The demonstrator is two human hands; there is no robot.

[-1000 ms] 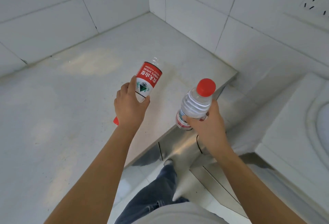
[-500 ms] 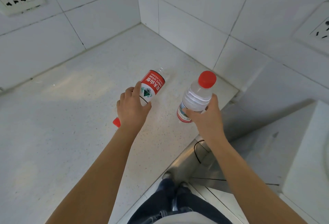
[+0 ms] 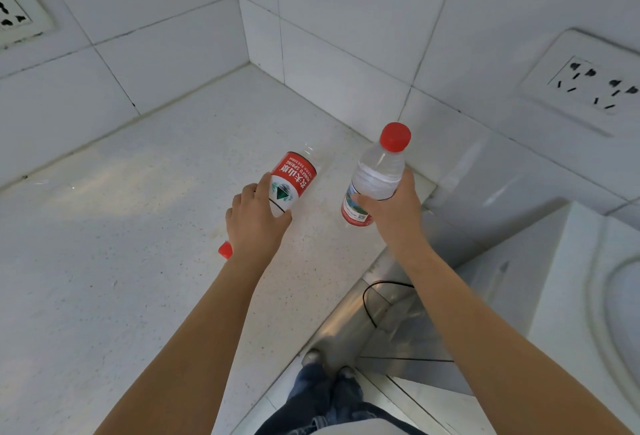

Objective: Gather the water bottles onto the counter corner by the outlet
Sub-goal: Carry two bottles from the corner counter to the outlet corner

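Now both of our hands carry a bottle farther over the speckled white counter [image 3: 114, 261] than a second ago, when the right one hung past the counter edge; the tiled corner [image 3: 249, 64] sits closer ahead, so we judge the set-down is near. Our left hand [image 3: 254, 223] is wrapped around an inverted water bottle [image 3: 292, 180], its red cap [image 3: 225, 249] pointing back toward us below the wrist and its clear base tipped toward the corner. Our right hand [image 3: 394, 206] is closed around the middle of a second water bottle [image 3: 375, 176], nearly upright, red cap on top. Both are clear ribbed plastic with red-and-white labels; neither touches the counter yet. One wall outlet [image 3: 595, 85] is on the right wall, another outlet [image 3: 17, 15] on the left. The inverted bottle will need turning before it can stand.
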